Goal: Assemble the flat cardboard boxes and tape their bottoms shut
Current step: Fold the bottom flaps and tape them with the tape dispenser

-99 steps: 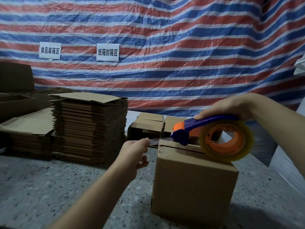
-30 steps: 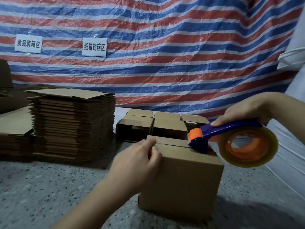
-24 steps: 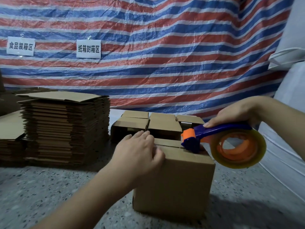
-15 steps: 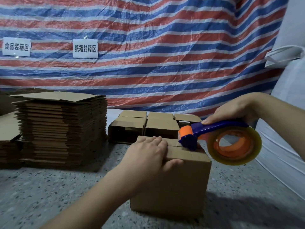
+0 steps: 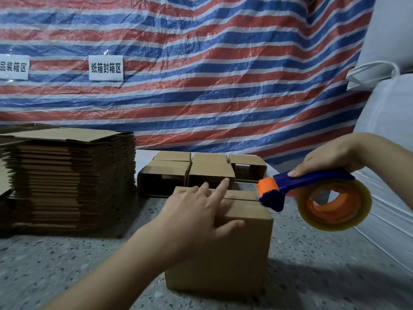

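My left hand (image 5: 196,218) has flattened on the box (image 5: 225,249) on the desk (image 5: 67,265), fingers now straight. My right hand (image 5: 330,157) still grips the tape dispenser (image 5: 312,198), its head now at the seam's right end.

Speckled floor (image 5: 67,265) under box (image 5: 234,253), flat-carton stack (image 5: 71,180)

Your view is dim and flat, with soft light that seems to fall from above and the left. The box (image 5: 243,242) throws a broad, soft shadow to its right across the speckled surface (image 5: 55,265), and the stack (image 5: 71,182) is dark along its base. The tarp (image 5: 223,74) carries faint sheen on its creases. Your left hand (image 5: 196,215) is slightly blurred. Wide-angle bending bows the tarp stripes toward the edges.
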Demonstrator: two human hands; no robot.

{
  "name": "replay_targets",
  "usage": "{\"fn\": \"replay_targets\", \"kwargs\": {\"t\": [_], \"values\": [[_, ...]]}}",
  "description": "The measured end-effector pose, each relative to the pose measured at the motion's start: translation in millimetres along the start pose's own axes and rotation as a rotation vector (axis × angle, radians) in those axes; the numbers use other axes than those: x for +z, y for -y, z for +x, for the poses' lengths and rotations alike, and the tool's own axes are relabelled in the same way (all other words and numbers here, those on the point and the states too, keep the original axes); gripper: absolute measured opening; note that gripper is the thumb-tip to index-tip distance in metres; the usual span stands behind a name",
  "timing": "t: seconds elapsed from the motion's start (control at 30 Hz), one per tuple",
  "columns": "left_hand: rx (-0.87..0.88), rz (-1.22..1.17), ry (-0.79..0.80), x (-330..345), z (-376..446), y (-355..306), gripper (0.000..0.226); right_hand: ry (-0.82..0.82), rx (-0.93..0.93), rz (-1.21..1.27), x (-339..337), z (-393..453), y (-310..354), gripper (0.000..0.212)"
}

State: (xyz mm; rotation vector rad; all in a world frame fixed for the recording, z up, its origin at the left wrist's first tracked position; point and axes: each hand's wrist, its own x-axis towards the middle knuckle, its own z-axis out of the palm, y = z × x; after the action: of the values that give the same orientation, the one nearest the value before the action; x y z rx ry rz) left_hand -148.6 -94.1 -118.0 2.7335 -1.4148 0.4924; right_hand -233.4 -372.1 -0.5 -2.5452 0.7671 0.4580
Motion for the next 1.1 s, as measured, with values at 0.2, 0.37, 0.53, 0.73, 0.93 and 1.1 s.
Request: {"fn": "replay_targets", "kwargs": {"t": [0.2,0.37,0.53,0.73,0.93,1.1], "values": [[0.115,-0.114,-0.004,1.0,29.0,-39.4,0.092,0.040,-0.018,-0.034,-2.5,2.0,-0.9,0.079],[0.161,-0.004,-0.083,16.0,34.1,-43.1,0.081,0.064,-0.022,-0.034,-9.7,6.4,-6.3,0.077],[0.174,-0.034,-0.092,15.9,33.2,-42.0,0.077,0.052,0.004,-0.019,-29.7,-7.3,-25.9,0.073],[0.167,-0.040,-0.138,17.6,33.2,-41.7,0.070,0.016,0.099,-0.338,-4.4,-6.4,1.5,0.067],[0.163,-0.023,-0.126,17.5,33.1,-44.2,0.070,-0.133,0.167,-0.523,5.4,-7.3,21.3,0.057],[0.169,-0.017,-0.125,14.9,28.3,-45.2,0.068,-0.158,0.215,-0.781,60.8,27.6,-16.3,0.052]]}}
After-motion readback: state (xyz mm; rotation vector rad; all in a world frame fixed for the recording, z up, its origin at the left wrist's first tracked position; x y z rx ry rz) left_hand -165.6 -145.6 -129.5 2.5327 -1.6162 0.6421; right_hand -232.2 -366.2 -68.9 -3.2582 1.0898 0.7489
